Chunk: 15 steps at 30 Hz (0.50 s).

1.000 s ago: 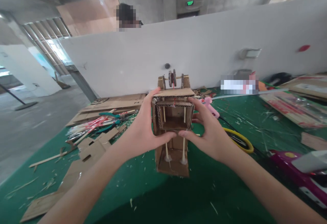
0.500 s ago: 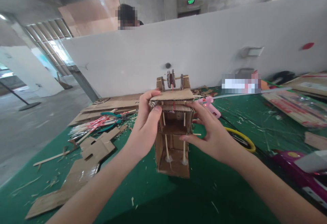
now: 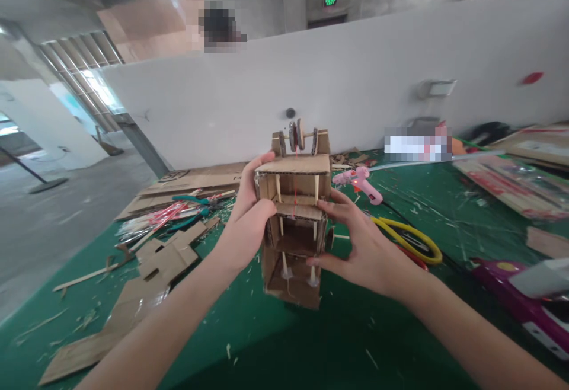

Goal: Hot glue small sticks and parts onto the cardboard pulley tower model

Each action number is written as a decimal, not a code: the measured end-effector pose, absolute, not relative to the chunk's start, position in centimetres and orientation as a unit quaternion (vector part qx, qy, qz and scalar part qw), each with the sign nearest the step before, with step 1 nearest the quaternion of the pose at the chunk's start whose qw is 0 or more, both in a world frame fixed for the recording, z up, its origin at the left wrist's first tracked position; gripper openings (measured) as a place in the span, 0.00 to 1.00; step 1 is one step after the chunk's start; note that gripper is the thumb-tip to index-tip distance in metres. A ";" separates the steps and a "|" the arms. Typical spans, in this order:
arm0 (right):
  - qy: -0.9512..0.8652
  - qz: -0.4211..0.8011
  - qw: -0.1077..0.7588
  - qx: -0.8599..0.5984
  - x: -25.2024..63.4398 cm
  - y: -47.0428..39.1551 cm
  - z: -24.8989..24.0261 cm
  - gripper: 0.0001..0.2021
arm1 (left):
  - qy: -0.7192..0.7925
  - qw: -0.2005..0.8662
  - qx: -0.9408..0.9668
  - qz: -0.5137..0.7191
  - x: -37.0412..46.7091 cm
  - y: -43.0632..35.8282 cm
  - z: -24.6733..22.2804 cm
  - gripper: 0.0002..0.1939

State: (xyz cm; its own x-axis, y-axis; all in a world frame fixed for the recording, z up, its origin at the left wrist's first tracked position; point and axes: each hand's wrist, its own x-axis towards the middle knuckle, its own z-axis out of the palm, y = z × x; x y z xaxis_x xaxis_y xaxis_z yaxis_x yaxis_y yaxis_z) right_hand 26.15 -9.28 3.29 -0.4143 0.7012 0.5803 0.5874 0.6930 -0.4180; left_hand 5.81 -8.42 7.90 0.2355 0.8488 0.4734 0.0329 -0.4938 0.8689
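Observation:
An upright cardboard tower [image 3: 270, 277] with thin wooden sticks inside stands in front of me on the green table. A smaller cardboard box [image 3: 299, 239] sits around the sticks at mid-height, and a red string [image 3: 295, 185] runs up from it. Cardboard discs on a stick axle form a pulley [image 3: 297, 134] on top. My left hand [image 3: 249, 218] is closed on the tower's upper left side, its thumb by the small box's corner. My right hand [image 3: 360, 242] grips the small box's right side between fingers and thumb. Some fingertips are hidden behind the cardboard.
A pink glue gun [image 3: 362, 184] lies behind my right hand, near a yellow ring-shaped handle [image 3: 411, 237]. Teal-handled pliers [image 3: 191, 215], cut cardboard [image 3: 133, 301] and sticks lie to the left. A purple device [image 3: 511, 295] stands at right. A white partition [image 3: 377, 76] rises behind; a person's head shows above it.
The small box has slid down the sticks inside the tower, both hands lowering with it, and a gap with more red string now shows above it. The pulley discs have turned.

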 end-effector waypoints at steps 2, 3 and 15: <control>-0.839 0.062 0.377 -0.387 26.1 -9.4 3.2 0.37 | 0.322 0.379 0.688 0.529 5.8 -8.3 7.8 0.34; -0.840 0.060 0.375 -0.387 26.0 -9.5 3.1 0.37 | 0.324 0.371 0.690 0.530 5.7 -8.3 7.8 0.34; -0.835 0.131 0.394 -0.361 25.0 -10.5 1.8 0.33 | 0.313 0.433 0.658 0.531 4.5 -7.8 6.5 0.37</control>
State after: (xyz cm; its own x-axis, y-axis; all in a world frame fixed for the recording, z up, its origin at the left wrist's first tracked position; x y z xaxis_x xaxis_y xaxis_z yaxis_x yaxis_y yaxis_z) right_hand 25.03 -10.47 1.80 -0.4283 0.7058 0.5642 0.4997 0.7053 -0.5029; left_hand 4.55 -7.75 6.49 0.2398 0.8719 0.4268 -0.0476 -0.4286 0.9022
